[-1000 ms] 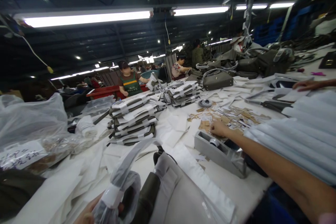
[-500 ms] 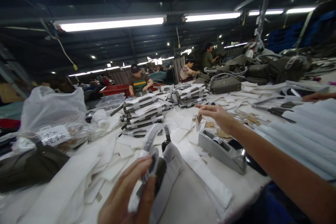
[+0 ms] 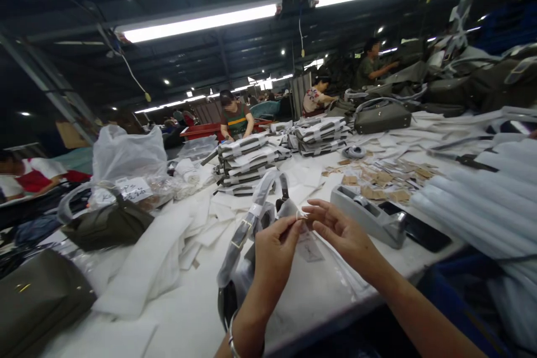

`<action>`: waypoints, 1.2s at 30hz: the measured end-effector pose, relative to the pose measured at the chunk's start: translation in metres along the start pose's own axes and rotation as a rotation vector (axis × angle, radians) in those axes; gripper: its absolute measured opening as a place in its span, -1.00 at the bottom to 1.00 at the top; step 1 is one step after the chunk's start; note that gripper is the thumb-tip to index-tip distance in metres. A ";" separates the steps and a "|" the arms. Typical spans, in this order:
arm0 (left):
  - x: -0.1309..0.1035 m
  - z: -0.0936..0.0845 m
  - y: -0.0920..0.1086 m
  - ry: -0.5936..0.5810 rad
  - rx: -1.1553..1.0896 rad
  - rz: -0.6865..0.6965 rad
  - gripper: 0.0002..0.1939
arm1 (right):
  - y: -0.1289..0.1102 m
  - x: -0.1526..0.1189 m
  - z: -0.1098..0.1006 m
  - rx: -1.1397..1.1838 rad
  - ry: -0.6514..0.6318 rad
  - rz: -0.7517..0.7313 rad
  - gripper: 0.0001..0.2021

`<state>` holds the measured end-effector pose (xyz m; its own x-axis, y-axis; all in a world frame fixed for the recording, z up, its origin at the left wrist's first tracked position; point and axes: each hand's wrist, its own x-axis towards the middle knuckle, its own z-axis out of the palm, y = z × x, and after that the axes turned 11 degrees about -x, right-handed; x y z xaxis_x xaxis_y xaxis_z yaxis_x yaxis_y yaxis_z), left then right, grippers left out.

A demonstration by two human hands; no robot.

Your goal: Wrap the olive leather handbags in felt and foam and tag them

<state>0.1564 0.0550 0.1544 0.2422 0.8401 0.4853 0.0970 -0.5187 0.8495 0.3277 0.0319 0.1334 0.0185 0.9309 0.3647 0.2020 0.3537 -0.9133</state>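
At lower centre, the left hand [image 3: 274, 251] pinches a cord [image 3: 300, 215], apparently readying it; the half-open right hand [image 3: 344, 238], hold unclear, needs a fine grip.

Tape dispenser [image 3: 364, 215]: blocked the way right of the hands [image 3: 274, 251].
Wrapped handle [image 3: 232, 257]: stood close on their left.
Bundle stack [image 3: 249, 165]: rose beyond them.
Table [image 3: 312, 288]: left room below them.

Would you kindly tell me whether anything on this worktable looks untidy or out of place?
The brown card pieces look untidy: they lie scattered in a loose spread beyond the tape dispenser, whereas the wrapped bundles stand in stacks. I see no plain damage.
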 end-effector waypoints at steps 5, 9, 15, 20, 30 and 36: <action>-0.005 -0.006 0.001 -0.010 -0.001 -0.024 -0.79 | 0.015 -0.013 -0.005 -0.263 0.121 0.012 -0.75; -0.007 -0.009 0.006 0.032 -0.049 -0.040 -0.81 | 0.022 -0.021 -0.013 -0.508 0.317 -0.100 -0.79; -0.005 -0.012 0.010 0.010 -0.685 -0.337 -0.75 | 0.028 -0.028 -0.023 -0.558 0.290 -0.067 -0.74; -0.001 -0.014 0.009 0.015 -0.887 -0.430 -0.79 | 0.029 -0.030 -0.023 -0.362 0.259 0.102 -0.69; 0.005 -0.015 0.024 0.067 -1.145 -0.501 -0.80 | 0.030 -0.038 0.011 0.187 -0.030 0.284 -0.62; -0.004 -0.021 0.039 -0.004 -0.628 -0.347 -0.74 | 0.035 -0.045 0.024 0.126 0.102 0.275 -0.65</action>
<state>0.1387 0.0351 0.1900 0.3021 0.9387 0.1658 -0.4045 -0.0313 0.9140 0.3107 0.0049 0.0811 0.1545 0.9817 0.1113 0.0529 0.1043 -0.9931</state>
